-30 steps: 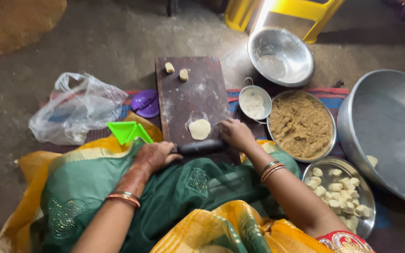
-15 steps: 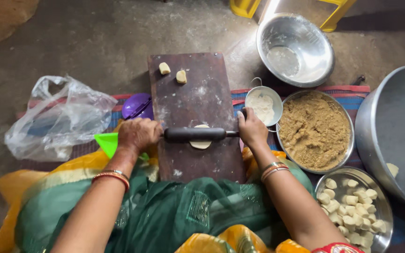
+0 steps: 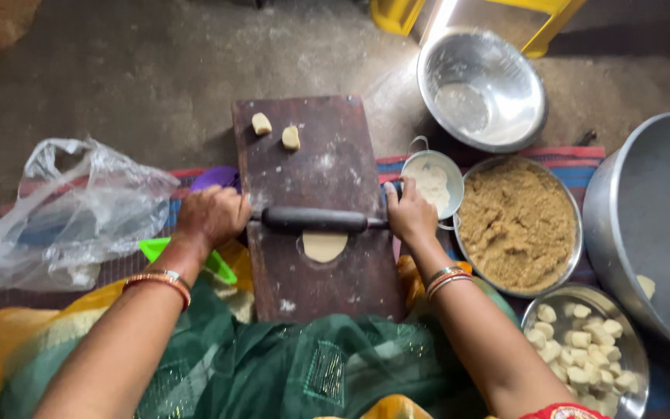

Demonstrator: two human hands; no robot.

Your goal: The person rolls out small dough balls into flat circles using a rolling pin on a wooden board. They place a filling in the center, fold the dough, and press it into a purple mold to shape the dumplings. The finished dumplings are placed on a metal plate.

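- One dough disc (image 3: 324, 245) lies on the dark wooden board (image 3: 304, 287), near the middle and a little toward the near edge; its far half is hidden under the black rolling pin (image 3: 316, 219).
- Pin: long axis runs straight across the board, left edge to right edge, ends overhanging both sides.
- Left hand (image 3: 211, 217): grip closed round the pin's left end.
- Right hand (image 3: 409, 213): fingers curled over the right end; how tight that grip is, I cannot tell.
- Disc looks partly flattened, roundish, small; judged mid-rolling.
- Two unrolled dough lumps (image 3: 261, 123) sit near the board's far left corner.
- Many more pieces wait in the steel bowl of dough pieces (image 3: 583, 345) at the right, so most work appears left.
- Brown filling (image 3: 517, 225) in its pan looks untouched.
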